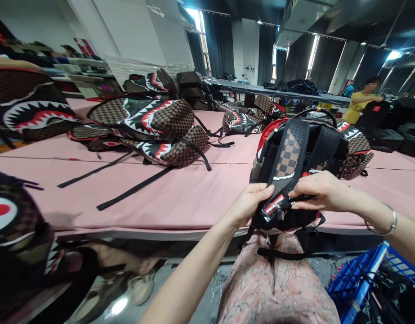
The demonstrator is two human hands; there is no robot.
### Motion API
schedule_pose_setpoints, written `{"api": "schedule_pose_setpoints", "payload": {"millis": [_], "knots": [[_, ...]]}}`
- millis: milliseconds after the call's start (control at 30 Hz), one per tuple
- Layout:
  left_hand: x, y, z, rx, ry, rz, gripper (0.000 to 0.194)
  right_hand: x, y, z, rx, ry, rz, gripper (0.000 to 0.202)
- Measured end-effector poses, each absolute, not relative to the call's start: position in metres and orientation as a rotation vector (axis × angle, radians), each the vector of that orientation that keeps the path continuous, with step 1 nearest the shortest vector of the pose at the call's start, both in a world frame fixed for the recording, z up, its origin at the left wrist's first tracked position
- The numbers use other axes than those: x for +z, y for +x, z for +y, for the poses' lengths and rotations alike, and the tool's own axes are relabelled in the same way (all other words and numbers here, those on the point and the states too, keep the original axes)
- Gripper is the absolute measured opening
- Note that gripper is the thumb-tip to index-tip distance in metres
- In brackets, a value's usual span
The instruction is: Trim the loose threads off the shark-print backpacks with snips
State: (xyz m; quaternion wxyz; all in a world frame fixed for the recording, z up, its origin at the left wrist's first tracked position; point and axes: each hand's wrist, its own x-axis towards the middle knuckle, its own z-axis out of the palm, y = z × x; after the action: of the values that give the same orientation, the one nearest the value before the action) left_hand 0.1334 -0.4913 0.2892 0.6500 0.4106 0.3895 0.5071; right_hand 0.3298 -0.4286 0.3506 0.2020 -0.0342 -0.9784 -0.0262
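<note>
A black backpack (332, 155) with checkered and camouflage parts stands at the table's front edge, its strap side towards me. My left hand (249, 203) is closed on the lower part of its shoulder strap (288, 155), thumb on top. A red and white label (274, 205) under shiny clear plastic lies by that thumb. My right hand (323, 191) is closed in a pinch beside the label, over the strap's lower end. What its fingertips hold is too small to make out; a bit of red shows above them.
Several shark-mouth backpacks (160, 119) lie on the pink table (133, 191), with loose straps trailing. Another person's legs and a backpack (16, 225) are at the lower left. A blue basket (359, 279) stands at my right. A person in yellow (357, 108) handles black bags farther back.
</note>
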Motion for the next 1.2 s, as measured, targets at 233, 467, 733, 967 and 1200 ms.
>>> {"api": "schedule_pose_setpoints", "payload": {"millis": [233,467,733,967,1200], "knots": [[0.292,0.126,-0.492,1.060,0.913,0.855,0.035,0.349,0.349,-0.414,-0.234,-0.101,-2.438,0.015],[0.291,0.124,-0.490,1.035,0.922,0.830,0.035,0.342,0.347,-0.420,-0.251,-0.146,-2.383,0.014],[0.292,0.128,-0.489,1.028,0.935,0.840,0.037,0.340,0.339,-0.422,-0.339,-0.143,-2.387,0.011],[0.290,0.126,-0.489,1.023,0.917,0.829,0.037,0.337,0.334,-0.420,-0.349,-0.088,-2.387,0.011],[0.294,0.130,-0.489,1.044,0.925,0.801,0.034,0.335,0.326,-0.423,-0.404,-0.056,-2.436,0.013]]}}
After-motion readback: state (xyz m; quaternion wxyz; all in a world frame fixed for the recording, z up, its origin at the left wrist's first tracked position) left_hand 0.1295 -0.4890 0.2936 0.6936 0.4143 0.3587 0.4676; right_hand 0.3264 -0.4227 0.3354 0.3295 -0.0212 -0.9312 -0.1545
